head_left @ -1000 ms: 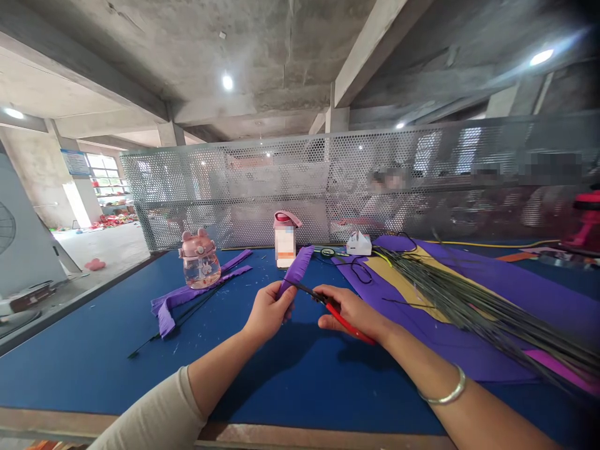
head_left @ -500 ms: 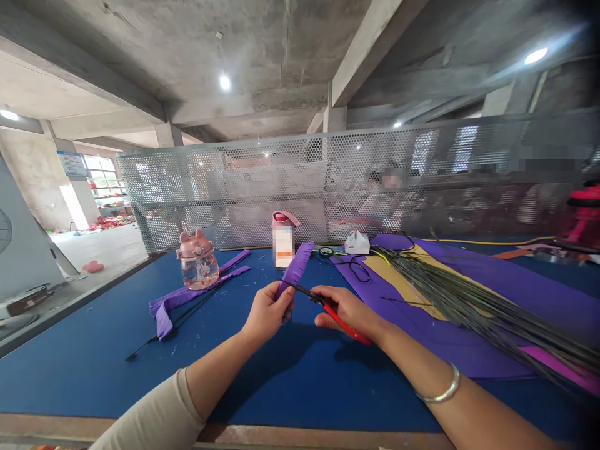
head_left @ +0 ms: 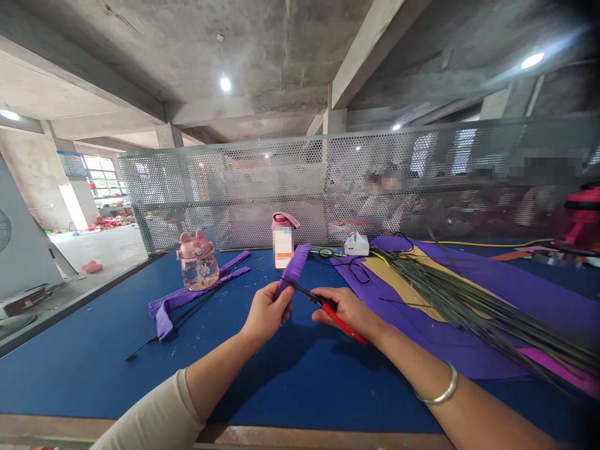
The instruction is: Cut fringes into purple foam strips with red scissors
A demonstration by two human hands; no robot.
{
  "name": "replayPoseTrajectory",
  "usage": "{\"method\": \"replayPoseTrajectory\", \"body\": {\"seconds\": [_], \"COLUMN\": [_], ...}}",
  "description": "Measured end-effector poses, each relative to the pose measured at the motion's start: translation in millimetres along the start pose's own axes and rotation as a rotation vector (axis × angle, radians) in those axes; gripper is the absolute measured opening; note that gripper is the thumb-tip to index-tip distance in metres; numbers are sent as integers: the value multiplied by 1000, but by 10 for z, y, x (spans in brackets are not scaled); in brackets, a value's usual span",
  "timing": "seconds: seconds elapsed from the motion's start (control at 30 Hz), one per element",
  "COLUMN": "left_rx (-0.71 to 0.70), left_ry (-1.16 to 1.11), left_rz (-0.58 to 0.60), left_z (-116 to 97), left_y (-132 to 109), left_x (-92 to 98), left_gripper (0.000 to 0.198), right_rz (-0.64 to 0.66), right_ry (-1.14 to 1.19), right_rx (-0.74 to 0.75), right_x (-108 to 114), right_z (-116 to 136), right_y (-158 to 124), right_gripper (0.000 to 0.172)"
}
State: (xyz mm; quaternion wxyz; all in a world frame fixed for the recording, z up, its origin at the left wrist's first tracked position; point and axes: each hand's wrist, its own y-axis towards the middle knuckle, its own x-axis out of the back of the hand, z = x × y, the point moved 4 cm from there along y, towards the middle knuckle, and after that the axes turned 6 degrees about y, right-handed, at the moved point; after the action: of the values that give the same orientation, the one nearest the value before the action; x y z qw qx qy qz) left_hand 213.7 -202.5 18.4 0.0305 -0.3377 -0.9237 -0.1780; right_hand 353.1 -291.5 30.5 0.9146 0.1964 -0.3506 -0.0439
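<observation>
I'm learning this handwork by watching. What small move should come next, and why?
Probably one short snip with the scissors, kept clear of the left thumb. The right hand holds them by the red handles, and the dark blades point at the purple strip just above where the left hand pinches it. The strip's edge looks fringed.
</observation>
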Motion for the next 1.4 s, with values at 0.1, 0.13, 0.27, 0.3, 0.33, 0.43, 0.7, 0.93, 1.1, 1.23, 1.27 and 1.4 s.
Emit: {"method": "replayPoseTrajectory", "body": {"seconds": [0.1, 0.13, 0.27, 0.3, 0.33, 0.43, 0.7, 0.93, 1.1, 1.23, 1.27, 1.4], "left_rx": [-6, -10, -8, 0, 10, 41, 35, 15, 25, 21, 19, 21], "left_ry": [6, 9, -1, -11, -25, -75, -64, -36, -5, 8, 10, 11], "left_rz": [2, 1, -5, -4, -3, 13, -25, -46, -21, -16, -15, -9], "left_z": [9, 11, 19, 22, 26, 34, 40, 33, 20, 20, 21, 27], "left_y": [1, 0, 0, 1, 2, 5, 7, 13, 3, -2, -2, 1], "left_x": [-1, -1, 0, 0, 0, -4, 25, 25, 0, -4, -3, -4], "left_gripper": [34, 35, 35, 35, 35, 34, 34, 33, 33, 33, 32, 32], "right_rz": [8, 10, 10, 10, 11, 12, 99, 180, 165, 152, 146, 123], "right_ry": [18, 24, 41, 44, 50, 67, 97, 124, 179, 221, 225, 220], "right_rx": [-18, -29, -64, -71, -79, -101, -46, 23, 37, -1, -12, -19], "right_x": [-9, -11, -4, 0, 3, 13, -2, -43, -52, -56, -56, -55], "right_z": [-22, -28, -26, -23, -24, -40, -41, -73, -73, -69, -69, -76], "right_y": [1, 1, -4, -7, -10, -14, -11, -23, -27, -20, -19, -13], "right_gripper": [35, 34, 34, 35, 35, 38, 46, 55, 58, 55, 54, 47]}}
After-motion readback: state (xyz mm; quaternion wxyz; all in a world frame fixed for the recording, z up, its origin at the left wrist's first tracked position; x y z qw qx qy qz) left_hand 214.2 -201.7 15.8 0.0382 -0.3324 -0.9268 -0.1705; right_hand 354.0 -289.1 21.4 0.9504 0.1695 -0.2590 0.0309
